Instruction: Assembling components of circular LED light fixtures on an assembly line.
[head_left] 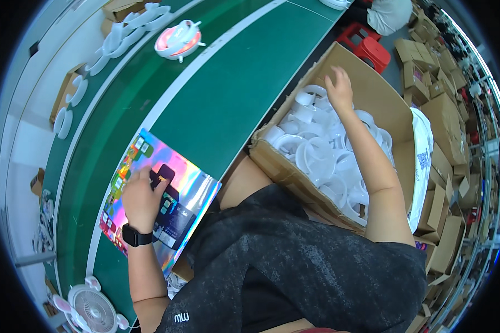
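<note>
My left hand [141, 200], with a dark watch on its wrist, rests over a shiny rainbow-coloured sheet or flat package [191, 166] on the green work surface. Its thumb is apart from the bent fingers and lies by a dark, phone-shaped patch [164, 176]; whether that is a real phone or a print, I cannot tell. My right hand [339, 86] is raised over the far part of a large cardboard box [372, 69], fingers apart and nothing in them. Several white plastic ring-like and curved parts [316, 158] fill the box below it.
A green conveyor belt [122, 105] curves along the left. On it stand a round white-and-pink device [179, 41] and, nearer, a white fan [91, 308]. White curved parts [119, 41] line its far side. Red stools [372, 55], a seated person [390, 16] and stacked cartons [447, 127] are at right.
</note>
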A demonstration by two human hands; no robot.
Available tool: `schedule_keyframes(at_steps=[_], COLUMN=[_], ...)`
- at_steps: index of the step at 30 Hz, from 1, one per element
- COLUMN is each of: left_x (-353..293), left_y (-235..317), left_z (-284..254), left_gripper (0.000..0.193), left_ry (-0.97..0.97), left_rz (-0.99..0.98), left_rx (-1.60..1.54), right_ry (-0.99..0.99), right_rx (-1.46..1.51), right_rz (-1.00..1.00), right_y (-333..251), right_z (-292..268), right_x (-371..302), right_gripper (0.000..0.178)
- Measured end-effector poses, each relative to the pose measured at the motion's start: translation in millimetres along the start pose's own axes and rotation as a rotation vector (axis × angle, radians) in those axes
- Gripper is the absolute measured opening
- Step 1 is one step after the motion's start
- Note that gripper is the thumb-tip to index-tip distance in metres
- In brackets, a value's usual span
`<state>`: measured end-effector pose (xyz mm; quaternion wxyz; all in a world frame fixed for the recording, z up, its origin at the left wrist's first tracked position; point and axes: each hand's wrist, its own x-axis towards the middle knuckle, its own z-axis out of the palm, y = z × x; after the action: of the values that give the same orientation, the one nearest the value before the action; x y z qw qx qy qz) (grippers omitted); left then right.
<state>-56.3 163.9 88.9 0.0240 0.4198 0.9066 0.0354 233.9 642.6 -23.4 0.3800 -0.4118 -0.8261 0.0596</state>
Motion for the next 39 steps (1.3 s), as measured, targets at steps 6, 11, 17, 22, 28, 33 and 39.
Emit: schedule_keyframes(at_steps=[6,11,17,22,28,33,39], left_x=[58.1,75.1,89.3,84.5,86.9,92.3,97.6], left_y=[140.9,220.8,237.6,235.5,233.4,232.7,227.7], left_z=[9.6,31.9,80.9,87.4,91.9,83.3,92.3], left_gripper=[0.046,0.042,0.036,0.031,0.034,0.035,0.051], left_ry=[0.129,-0.022,-0.156,-0.086,-0.105,-0.189,-0.287], left_rz=[0.697,0.980,0.902,1.014,1.007,0.918,0.732], left_rx=[-0.490,-0.658,-0.753,-0.489,-0.551,-0.779,-1.087], right_ry=[-0.477,-0.555,-0.543,-0.361,-0.229,-0.143,0.072], right_rx=[0.003,0.407,0.523,0.424,0.538,0.517,1.037], right_rz=[0.428,0.969,1.004,0.839,0.982,1.014,0.941], right_y=[98.9,77.1,46.9,17.8,25.0,19.4,-36.9], right_z=[24.6,13.8,-4.9,18.1,16.4,-45.1,-112.6], right_x=[-140.7,-150.8,-164.1,-167.6,-151.7,-132.0,-109.0], right_gripper=[0.065,0.064,0.067,0.069,0.034,0.025,0.026])
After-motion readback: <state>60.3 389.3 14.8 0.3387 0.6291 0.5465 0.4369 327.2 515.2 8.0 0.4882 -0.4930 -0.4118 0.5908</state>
